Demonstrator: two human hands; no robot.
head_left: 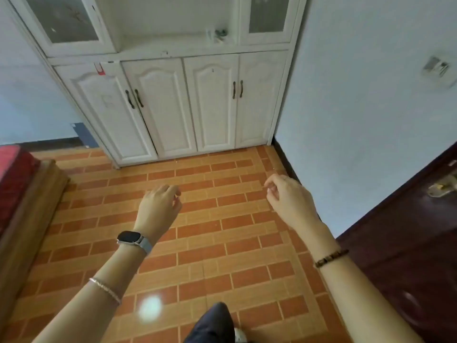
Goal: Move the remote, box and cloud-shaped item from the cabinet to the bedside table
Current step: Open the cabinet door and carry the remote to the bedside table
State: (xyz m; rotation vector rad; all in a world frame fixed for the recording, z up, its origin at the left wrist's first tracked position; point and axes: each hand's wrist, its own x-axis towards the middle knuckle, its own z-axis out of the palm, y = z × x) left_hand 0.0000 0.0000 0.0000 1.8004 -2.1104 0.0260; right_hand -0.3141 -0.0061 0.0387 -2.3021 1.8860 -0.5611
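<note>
I hold my left hand (158, 206) and right hand (289, 198) over the floor (222, 246), fingers loosely curled, holding nothing. The cabinet (173, 107) stands ahead.

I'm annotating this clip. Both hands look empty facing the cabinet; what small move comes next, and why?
Probably step closer and lift the right hand toward the small items on the open shelf of the cabinet. Both it and the left hand hold nothing, over the floor, short of the cabinet; the items are too blurred to name.

A home bedroom – white cabinet (173, 95), bed (14, 174), tiled floor (197, 231)
</note>
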